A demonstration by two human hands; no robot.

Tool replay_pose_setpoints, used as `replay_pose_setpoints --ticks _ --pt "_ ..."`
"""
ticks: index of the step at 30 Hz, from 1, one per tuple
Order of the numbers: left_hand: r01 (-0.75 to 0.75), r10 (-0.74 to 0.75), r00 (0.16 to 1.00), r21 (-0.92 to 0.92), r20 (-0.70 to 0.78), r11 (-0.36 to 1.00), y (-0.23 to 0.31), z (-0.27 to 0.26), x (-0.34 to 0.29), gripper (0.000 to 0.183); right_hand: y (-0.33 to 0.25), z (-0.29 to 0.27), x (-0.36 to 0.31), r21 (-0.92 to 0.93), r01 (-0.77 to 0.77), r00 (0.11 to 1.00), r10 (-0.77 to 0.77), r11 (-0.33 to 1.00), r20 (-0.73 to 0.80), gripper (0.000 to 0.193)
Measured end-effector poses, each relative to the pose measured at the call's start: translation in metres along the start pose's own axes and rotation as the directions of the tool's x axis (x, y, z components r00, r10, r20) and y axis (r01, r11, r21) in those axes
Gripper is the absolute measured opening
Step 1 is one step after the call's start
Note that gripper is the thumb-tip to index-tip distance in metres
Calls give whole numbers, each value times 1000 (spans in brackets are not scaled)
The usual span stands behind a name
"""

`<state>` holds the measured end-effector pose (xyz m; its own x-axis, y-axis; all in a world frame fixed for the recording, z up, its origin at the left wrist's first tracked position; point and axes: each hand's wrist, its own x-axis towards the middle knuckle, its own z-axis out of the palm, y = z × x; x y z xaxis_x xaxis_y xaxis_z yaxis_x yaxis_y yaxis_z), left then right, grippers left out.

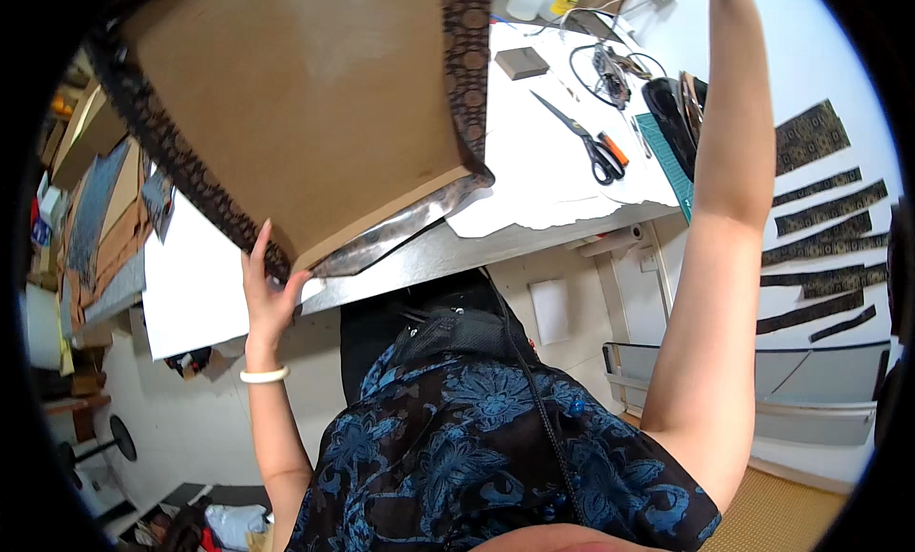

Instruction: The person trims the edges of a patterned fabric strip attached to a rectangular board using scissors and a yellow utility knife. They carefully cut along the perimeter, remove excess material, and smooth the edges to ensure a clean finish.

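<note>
A large brown board (315,104) has dark patterned fabric (467,66) folded over its left and right edges. Along its near edge a loose fabric flap (400,235) shows a shiny grey underside. My left hand (272,299), below a pale bangle, grips the board's near left corner, thumb and fingers on either side of it. My right arm (720,161) stretches up past the right side of the table, and its hand lies beyond the top of the picture.
White paper (534,185) covers the worktable. Right of the board are black-handled scissors (589,147), an orange-handled tool (613,150), a small grey block (521,63), a cable coil (610,75) and a green cutting mat (667,161). Patterned fabric strips (829,214) hang on the right wall.
</note>
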<state>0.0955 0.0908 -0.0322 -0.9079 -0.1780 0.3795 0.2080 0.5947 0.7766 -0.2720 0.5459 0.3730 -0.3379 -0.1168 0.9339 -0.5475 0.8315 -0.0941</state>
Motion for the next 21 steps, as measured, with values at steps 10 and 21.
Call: replay_pose_setpoints --ticks 10,21 --pt "93 -96 995 -144 -15 985 -11 0 -4 99 80 172 -146 -312 -105 744 283 944 605 46" --pt "106 -96 992 124 -80 987 -23 4 -23 103 80 296 -143 -280 145 667 115 949 737 34"
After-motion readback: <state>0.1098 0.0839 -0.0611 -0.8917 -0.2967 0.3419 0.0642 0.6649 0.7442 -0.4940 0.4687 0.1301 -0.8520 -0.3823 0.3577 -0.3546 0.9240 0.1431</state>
